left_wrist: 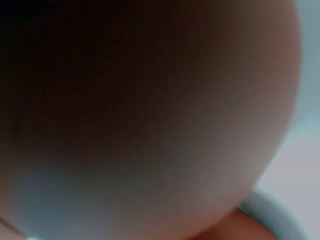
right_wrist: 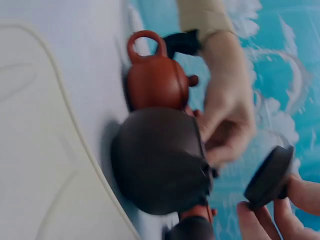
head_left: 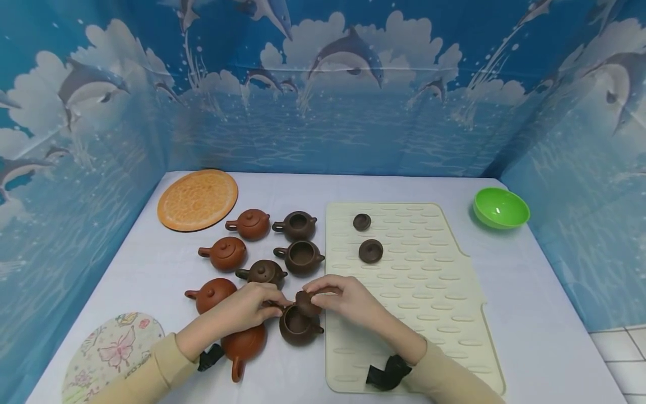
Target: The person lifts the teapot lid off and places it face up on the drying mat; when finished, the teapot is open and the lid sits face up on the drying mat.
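Observation:
A dark brown teapot (head_left: 299, 332) stands uncovered near the front of the table, its spout pointing right. My left hand (head_left: 254, 306) pinches its handle side from the left; the fingers partly hide the handle. Just above the opening, my right hand (head_left: 348, 300) pinches a dark lid (head_left: 308, 304), which is tilted. From the right wrist, the lid (right_wrist: 270, 176) is apart from the teapot (right_wrist: 160, 160), with the left hand (right_wrist: 227, 112) beyond. Close to the left wrist lens, a blurred brown rounded surface (left_wrist: 150, 110) fills most of the view.
Left of my hands stand several reddish teapots (head_left: 228, 253). Behind are two uncovered dark teapots (head_left: 303, 257) and a lidded one (head_left: 262, 271). Two dark lids (head_left: 370, 251) lie on the cream mat (head_left: 424, 303). A green bowl (head_left: 501, 208), an orange disc (head_left: 198, 200) and a butterfly-patterned disc (head_left: 118, 353) surround them.

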### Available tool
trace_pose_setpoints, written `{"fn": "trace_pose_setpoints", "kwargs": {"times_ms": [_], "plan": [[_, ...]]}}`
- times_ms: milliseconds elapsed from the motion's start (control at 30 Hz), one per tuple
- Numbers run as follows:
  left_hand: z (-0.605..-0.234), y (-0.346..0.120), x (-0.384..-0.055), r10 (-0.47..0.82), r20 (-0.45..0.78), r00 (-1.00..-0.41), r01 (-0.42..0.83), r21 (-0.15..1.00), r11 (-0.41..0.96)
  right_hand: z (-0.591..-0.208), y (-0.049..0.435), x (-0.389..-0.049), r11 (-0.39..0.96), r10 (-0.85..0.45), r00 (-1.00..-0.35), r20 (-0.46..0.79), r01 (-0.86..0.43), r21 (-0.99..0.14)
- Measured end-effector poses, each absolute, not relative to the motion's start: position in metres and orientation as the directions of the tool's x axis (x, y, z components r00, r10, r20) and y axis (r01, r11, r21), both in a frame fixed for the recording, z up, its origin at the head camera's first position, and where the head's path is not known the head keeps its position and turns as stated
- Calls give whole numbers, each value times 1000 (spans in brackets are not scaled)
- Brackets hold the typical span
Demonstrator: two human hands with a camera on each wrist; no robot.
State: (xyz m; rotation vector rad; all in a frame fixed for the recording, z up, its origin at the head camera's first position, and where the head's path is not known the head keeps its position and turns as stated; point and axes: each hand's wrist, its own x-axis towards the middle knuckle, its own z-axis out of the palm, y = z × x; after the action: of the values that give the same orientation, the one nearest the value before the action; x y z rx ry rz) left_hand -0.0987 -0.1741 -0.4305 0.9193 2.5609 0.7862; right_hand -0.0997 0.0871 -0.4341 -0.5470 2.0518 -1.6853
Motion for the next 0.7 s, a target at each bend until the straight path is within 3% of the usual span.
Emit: {"fn": "trace_pose_setpoints", "kwargs": {"times_ms": [133, 267, 533, 633, 700], "plan": [[-431, -175, -98, 653, -107, -750, 481, 590, 648, -437, 108, -108, 1, -499, -842, -207, 239, -971], [-431, -175, -97, 643, -116, -757, 471, 585, 660, -439, 128, -113, -242, -484, -828, -284, 438, -866], [-429, -174, -96, 642, -103, -760, 486, 565, 666, -443, 159, -119, -436, -479, -822, -306, 526, -730], [-429, -173, -96, 644, -93, -759, 496, 559, 664, -445, 170, -121, -394, -422, -843, -332, 501, -771], [-429, -174, -95, 647, -82, -758, 503, 558, 660, -446, 176, -121, -291, -366, -860, -354, 468, -835]]}}
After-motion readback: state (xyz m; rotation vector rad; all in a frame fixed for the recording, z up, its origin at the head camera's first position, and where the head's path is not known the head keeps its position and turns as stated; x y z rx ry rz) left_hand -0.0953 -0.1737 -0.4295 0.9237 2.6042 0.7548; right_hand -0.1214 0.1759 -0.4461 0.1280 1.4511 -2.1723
